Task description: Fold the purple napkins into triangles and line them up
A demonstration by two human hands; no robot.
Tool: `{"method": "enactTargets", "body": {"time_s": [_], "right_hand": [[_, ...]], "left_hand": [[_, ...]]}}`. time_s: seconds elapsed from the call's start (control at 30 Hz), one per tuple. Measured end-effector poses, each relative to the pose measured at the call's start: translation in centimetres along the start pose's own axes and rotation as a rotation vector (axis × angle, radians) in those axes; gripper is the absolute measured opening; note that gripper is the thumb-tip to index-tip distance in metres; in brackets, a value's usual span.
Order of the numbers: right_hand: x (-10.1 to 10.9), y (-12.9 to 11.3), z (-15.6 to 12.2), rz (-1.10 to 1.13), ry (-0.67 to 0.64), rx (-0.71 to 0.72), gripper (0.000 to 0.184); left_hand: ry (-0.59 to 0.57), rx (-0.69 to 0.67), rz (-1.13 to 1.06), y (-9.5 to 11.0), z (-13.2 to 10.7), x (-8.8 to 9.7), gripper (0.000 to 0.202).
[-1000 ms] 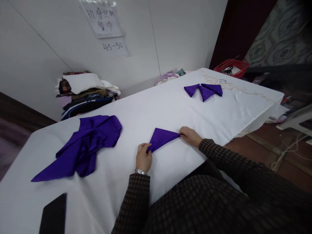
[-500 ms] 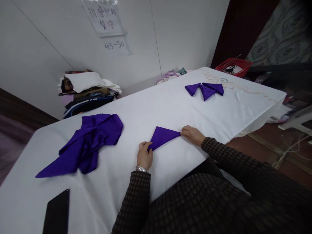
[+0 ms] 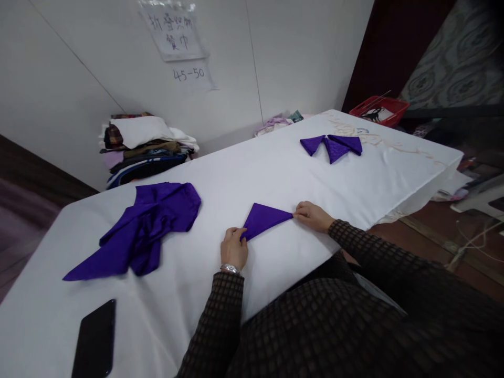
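A purple napkin, folded into a triangle, lies on the white tablecloth in front of me. My left hand, with a silvery bracelet at its wrist, grips the napkin's near left corner. At the far right tip, my right hand pinches the fabric between thumb and fingers. To the left spreads a loose heap of purple napkins, crumpled and overlapping. Several folded purple napkins rest farther back on the right.
A black phone lies at the near left of the table. Against the wall sits a stack of folded clothes. Beyond the table's far right end is a red basket. Handwritten paper signs hang on the wall.
Both hands keep their hold on the folded napkin, which stays almost the same. The whole view has shifted slightly.
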State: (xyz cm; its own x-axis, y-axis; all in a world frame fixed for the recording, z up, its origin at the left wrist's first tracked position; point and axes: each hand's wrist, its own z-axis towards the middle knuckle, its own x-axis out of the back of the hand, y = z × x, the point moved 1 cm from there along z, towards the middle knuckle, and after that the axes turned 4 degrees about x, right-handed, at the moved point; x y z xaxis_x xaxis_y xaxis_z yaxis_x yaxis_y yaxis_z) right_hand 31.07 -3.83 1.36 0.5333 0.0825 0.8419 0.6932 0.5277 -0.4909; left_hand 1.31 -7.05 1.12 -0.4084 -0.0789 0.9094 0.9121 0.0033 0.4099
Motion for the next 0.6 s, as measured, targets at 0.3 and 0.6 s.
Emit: {"method": "enactTargets", "body": {"time_s": [0.3,0.6], "right_hand": [[-0.6,-0.7,1.5,-0.045,0.015,-0.302,0.023],[-0.5,-0.4,1.6,-0.045,-0.020,-0.327,0.010]], "left_hand": [[-0.006,-0.173,0.243,1.6,-0.1,0.8,0.035],[-0.062,-0.110,0.236,2.2,0.4,1.2,0.020]]}}
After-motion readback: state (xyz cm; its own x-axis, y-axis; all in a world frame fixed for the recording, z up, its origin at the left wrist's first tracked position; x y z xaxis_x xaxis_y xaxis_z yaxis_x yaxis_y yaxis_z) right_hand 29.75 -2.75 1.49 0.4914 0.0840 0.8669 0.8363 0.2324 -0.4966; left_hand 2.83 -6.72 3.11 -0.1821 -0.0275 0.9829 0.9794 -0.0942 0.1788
